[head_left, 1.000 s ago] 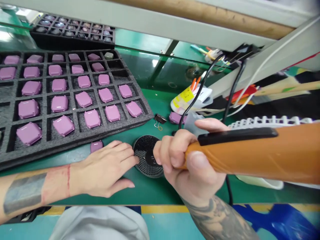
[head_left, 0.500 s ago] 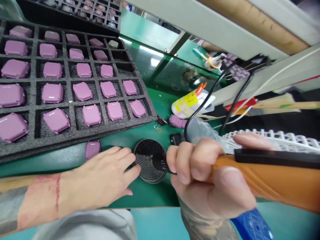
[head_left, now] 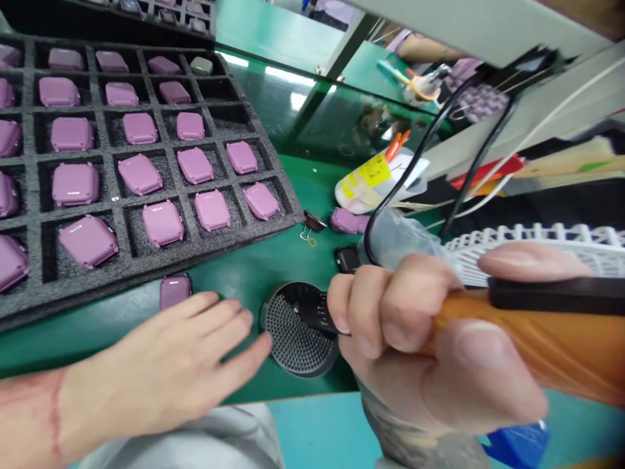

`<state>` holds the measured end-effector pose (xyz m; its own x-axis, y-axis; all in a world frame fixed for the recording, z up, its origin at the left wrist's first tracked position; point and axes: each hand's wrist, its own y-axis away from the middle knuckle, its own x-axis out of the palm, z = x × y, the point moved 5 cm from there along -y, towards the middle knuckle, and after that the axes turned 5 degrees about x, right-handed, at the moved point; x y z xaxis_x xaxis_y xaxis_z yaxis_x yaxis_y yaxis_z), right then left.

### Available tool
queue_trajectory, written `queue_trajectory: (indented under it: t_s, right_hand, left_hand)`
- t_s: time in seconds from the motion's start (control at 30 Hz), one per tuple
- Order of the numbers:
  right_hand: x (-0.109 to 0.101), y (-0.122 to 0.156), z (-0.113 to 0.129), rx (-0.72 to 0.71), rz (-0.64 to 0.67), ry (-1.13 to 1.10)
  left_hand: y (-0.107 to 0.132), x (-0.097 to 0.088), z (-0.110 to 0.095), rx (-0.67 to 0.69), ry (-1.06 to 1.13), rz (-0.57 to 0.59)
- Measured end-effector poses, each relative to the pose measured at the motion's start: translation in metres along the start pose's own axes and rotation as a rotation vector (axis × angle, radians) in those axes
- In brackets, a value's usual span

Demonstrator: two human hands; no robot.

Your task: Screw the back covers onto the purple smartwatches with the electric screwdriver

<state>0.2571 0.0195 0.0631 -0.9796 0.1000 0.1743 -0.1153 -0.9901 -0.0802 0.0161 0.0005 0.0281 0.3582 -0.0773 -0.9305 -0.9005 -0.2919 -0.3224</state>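
Note:
My right hand grips an orange electric screwdriver with a black nose that carries a white scale. The nose points left over a round grey dish with a grid of small holes. Dark, tiny bits gather near the dish's upper edge; they are too small to name. The screwdriver's tip is hard to make out against them. My left hand lies palm down with its fingers stretched out, the index fingertip close to the dish's left rim. Just behind its fingers sits a purple watch case on the green table.
A grey foam tray with purple watch cases in its compartments fills the left. Behind the dish are a binder clip, another purple piece, a white container with a yellow label, black cables and a white plastic basket.
My left hand has drawn slightly left and away from the dish. The dish has turned, so more of its bare holes show. The screwdriver stays over it.

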Motion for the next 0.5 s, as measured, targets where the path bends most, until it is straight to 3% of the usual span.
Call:
queue_trajectory:
  t_s: [0.17, 0.27, 0.37, 0.5]
  right_hand:
    - [0.004, -0.007, 0.008, -0.079, 0.039, -0.017]
    - [0.011, -0.011, 0.008, -0.167, 0.090, -0.109]
    - [0.014, -0.012, 0.004, -0.216, 0.105, -0.192]
    - [0.016, -0.016, 0.001, -0.252, 0.105, -0.192]
  left_hand:
    - [-0.050, 0.026, -0.013, 0.063, -0.021, -0.103]
    - [-0.054, 0.028, -0.008, 0.033, -0.064, -0.100]
    - [-0.030, 0.013, -0.005, -0.004, -0.139, -0.084]
    - [0.030, -0.008, -0.002, -0.150, -0.353, 0.039]
